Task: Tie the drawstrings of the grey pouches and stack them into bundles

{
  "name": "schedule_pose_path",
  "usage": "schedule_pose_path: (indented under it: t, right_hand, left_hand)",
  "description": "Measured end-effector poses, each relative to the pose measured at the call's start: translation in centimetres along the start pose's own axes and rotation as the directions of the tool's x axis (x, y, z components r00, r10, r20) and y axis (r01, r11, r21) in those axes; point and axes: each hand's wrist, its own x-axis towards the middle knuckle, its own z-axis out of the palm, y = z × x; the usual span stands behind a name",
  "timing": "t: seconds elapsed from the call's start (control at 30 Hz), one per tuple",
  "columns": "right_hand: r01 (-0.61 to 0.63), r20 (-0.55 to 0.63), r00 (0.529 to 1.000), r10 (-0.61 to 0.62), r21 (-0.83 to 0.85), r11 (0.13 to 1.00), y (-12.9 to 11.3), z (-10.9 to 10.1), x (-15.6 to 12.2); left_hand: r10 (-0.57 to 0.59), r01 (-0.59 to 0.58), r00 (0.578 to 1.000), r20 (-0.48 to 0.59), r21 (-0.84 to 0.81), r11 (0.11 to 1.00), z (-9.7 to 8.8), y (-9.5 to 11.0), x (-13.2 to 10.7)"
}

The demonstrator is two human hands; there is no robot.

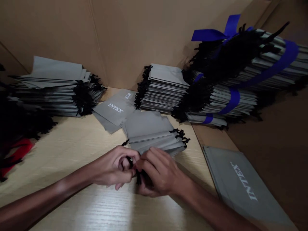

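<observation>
My left hand (117,166) and my right hand (158,173) meet near the middle of the table, fingertips touching. Both are closed in a pinch on a black cord (138,178), much of it hidden by the fingers. Just beyond them lies a loose pile of grey drawstring pouches (154,139), their black knotted cord ends pointing right. Behind that pile, flat grey pouches (115,109) printed with INTEX overlap one another at an angle.
Stacks of grey pouches with black cords stand at the back left (53,93) and back centre (166,89). Blue ribbon ties bundles (235,99) at the right. A flat INTEX piece (243,183) lies front right. A red strip (19,152) is far left. Cardboard walls (134,38) enclose the table.
</observation>
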Motion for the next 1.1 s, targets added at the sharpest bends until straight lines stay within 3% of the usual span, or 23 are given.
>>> schedule_pose_path:
  t: [0.27, 0.4, 0.57, 0.9, 1.1]
  right_hand:
    - [0.1, -0.052, 0.993, -0.106, -0.117, 0.988, 0.3, -0.6, 0.2]
    - [0.038, -0.072, 0.996, -0.045, -0.104, 0.994, 0.3, -0.9, 0.5]
    - [-0.065, -0.034, 0.997, 0.066, 0.021, 0.998, 0.4, -1.4, 0.6]
    - [-0.044, -0.005, 0.999, 0.045, 0.059, 0.997, 0.4, -1.9, 0.3]
    - [-0.005, 0.057, 0.998, 0.003, 0.04, 0.999, 0.3, -1.9, 0.1]
  left_hand:
    - [0.037, -0.016, 0.997, 0.071, -0.276, 0.961, 0.6, 0.5, 0.6]
    - [0.007, 0.005, 0.999, 0.035, -0.339, 0.941, 0.6, 0.3, 0.6]
    - [0.068, -0.067, 0.998, -0.005, -0.209, 0.976, 0.1, 0.1, 0.2]
    - [0.04, -0.036, 0.992, -0.117, 0.039, 0.999, 0.0, 0.1, -0.3]
    - [0.027, -0.01, 0.996, -0.09, 0.177, 0.984, -0.6, 0.4, -0.5]
